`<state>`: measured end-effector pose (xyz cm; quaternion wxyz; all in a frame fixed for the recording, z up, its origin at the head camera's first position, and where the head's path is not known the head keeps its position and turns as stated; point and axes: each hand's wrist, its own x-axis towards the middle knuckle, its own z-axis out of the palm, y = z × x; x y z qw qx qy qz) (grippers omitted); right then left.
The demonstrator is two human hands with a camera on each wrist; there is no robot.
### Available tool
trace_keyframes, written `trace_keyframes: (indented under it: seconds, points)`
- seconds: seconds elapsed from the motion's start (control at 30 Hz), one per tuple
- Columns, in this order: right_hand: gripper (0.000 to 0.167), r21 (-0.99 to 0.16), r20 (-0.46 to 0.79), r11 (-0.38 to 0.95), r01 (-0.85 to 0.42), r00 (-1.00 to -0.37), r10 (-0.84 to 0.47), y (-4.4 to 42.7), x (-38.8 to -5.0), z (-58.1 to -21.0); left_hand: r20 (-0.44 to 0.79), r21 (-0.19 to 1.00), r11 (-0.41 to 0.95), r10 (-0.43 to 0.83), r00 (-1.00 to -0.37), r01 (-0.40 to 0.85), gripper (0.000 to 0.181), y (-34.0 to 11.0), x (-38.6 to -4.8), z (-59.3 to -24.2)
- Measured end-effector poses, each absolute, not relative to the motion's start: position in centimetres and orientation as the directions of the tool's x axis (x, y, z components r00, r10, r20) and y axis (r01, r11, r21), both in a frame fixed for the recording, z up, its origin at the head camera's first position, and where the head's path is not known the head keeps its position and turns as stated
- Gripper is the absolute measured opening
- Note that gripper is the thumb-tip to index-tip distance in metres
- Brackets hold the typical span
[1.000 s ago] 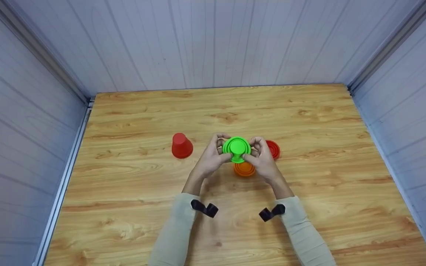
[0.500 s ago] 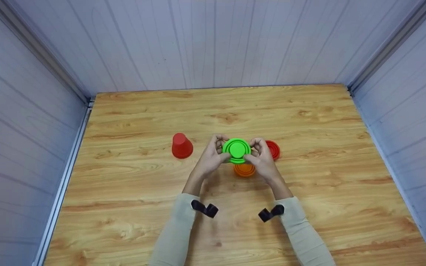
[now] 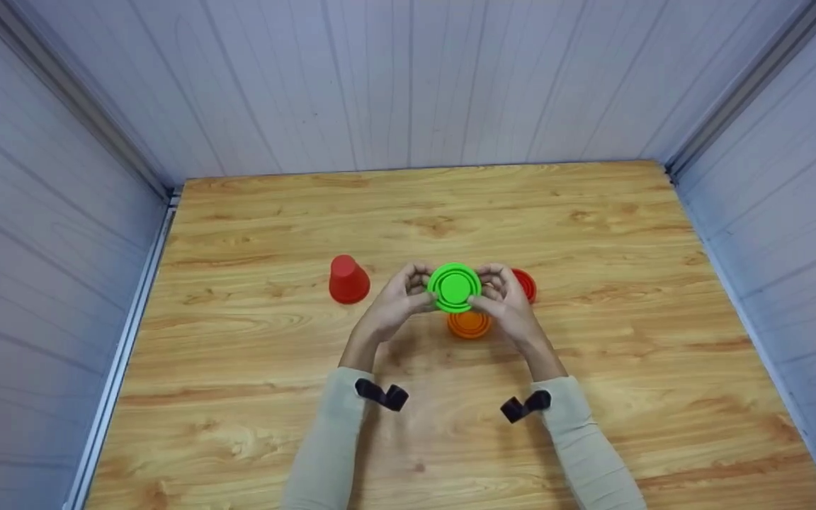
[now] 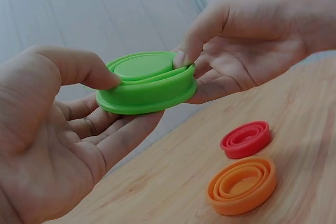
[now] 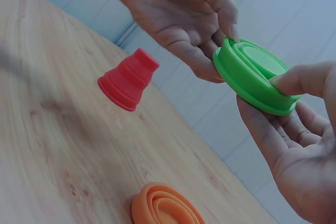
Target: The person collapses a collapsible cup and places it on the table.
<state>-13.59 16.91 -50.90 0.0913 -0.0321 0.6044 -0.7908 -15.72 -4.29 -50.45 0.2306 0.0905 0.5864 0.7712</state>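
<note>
A green collapsible cup, pressed into a flat ringed disc, is held above the table between both hands. The left hand pinches its left edge, thumb on top and fingers below, as the left wrist view shows of the cup. On the opposite edge the right hand grips it the same way, its thumb on the rim in the right wrist view. Below the cup, a flattened orange cup lies on the table. A flattened red cup is partly hidden behind the right hand.
An extended red cup stands with its narrow end up, left of the hands. The wooden table is bordered by pale panel walls at the back and both sides. A black wrist mount sits on each sleeve.
The green cup's raised centre has gone down flat into its rings, and its lower edge no longer bulges. The left hand and forearm have shifted slightly left; both hands still hold the cup.
</note>
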Motion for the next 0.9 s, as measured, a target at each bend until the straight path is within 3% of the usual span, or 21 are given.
trace_keyframes:
  seconds: [0.23, 0.53, 0.9]
  points:
    - [0.047, -0.967, -0.011, -0.244, 0.075, -0.967, -0.253, 17.5, -13.6, -51.0, -0.139, 0.952, -0.188, 0.442, -0.886, -0.243, 0.041, -4.8, -15.9, -50.5]
    - [0.045, -0.969, -0.023, -0.233, 0.081, -0.970, -0.241, 17.3, -13.7, -51.2, -0.150, 0.970, -0.111, 0.436, -0.887, -0.218, 0.044, -5.4, -16.1, -50.1]
    - [0.046, -0.978, -0.013, -0.200, 0.066, -0.967, -0.255, 17.6, -13.7, -51.3, -0.108, 0.978, -0.117, 0.421, -0.901, -0.172, 0.040, -5.7, -16.1, -50.5]
